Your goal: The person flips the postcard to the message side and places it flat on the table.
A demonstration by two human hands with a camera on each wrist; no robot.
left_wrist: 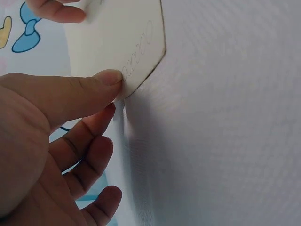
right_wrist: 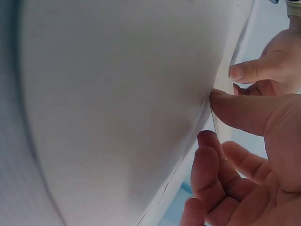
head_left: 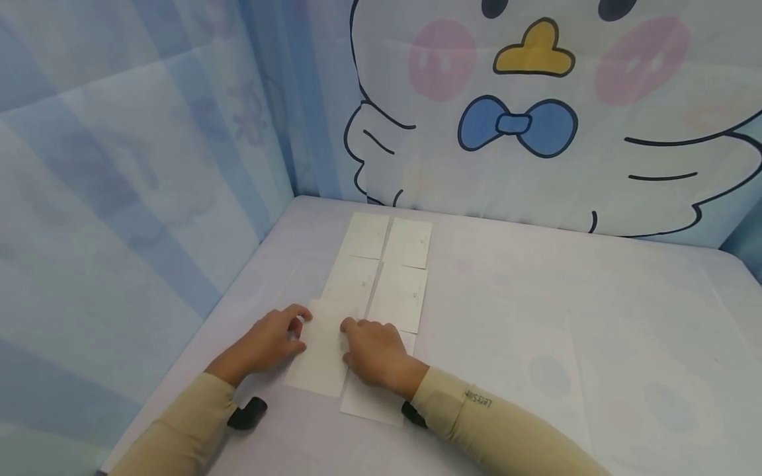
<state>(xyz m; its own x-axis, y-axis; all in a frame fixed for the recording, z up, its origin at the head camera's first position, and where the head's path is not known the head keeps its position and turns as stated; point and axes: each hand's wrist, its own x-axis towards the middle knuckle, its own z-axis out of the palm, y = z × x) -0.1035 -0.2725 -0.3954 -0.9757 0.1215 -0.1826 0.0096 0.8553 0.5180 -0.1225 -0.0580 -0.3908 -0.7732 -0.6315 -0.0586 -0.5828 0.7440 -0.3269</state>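
A blank-faced white card point(head_left: 324, 347) lies at the near end of the left column of cards, with both hands at its sides. My left hand point(head_left: 270, 342) pinches its left edge between thumb and fingers. In the left wrist view, the thumb sits beside a row of printed ovals on the card point(left_wrist: 134, 47), and the other fingers are loosely curled. My right hand point(head_left: 376, 350) grips the right edge, thumb on one side and curled fingers on the other. It reaches over the near card of the right column point(head_left: 372, 400), partly hiding it.
Several matching white cards point(head_left: 399, 295) lie in two columns on the pale tablecloth point(head_left: 536, 317), small marks near their right edges. Striped blue curtain point(head_left: 149, 132) hangs at the left, a cartoon-print cloth point(head_left: 536, 185) behind. Black devices point(head_left: 248, 414) are at both wrists.
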